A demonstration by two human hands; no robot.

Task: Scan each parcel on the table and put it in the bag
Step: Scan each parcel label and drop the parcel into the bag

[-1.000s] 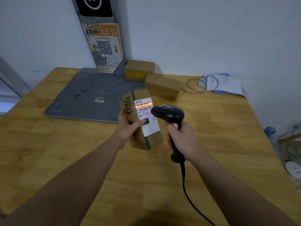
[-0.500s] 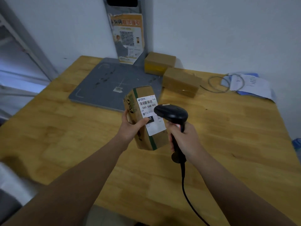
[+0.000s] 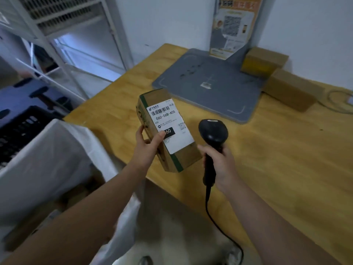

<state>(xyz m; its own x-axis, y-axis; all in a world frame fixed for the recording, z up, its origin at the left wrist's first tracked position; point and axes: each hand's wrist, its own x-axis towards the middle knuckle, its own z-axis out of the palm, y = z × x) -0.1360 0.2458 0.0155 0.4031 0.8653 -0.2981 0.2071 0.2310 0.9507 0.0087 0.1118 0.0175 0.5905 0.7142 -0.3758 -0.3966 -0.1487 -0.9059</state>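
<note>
From the head camera, the one view I have, I judge the job to be partway through. One parcel (image 3: 172,139) is off the table (image 3: 286,169) and held in the air over its near left corner, with its white label (image 3: 168,115) facing up at me. No scan line shows on that label, so I cannot tell whether this one has been read. The white bag (image 3: 47,159) stands open just left of the table edge, below the parcel. There are brownish shapes inside it, too blurred for me to call them parcels. Two more parcels (image 3: 264,61) (image 3: 290,90) lie at the back of the table by the wall, beside the grey pad (image 3: 210,88), untouched. So at least those two are left to do, plus dropping in the one in hand.

My left hand (image 3: 148,148) grips the parcel from its left side, with the thumb pressed on the label face and the fingers wrapped round the far edge. The box is tilted, top end away from me. The forearm reaches in over the bag's rim.

My right hand (image 3: 219,163) is curled tight round the handle of the black scanner (image 3: 213,132), just right of the parcel and close to touching it. The scanner head is upright and its cable (image 3: 215,217) trails down towards me.
</note>
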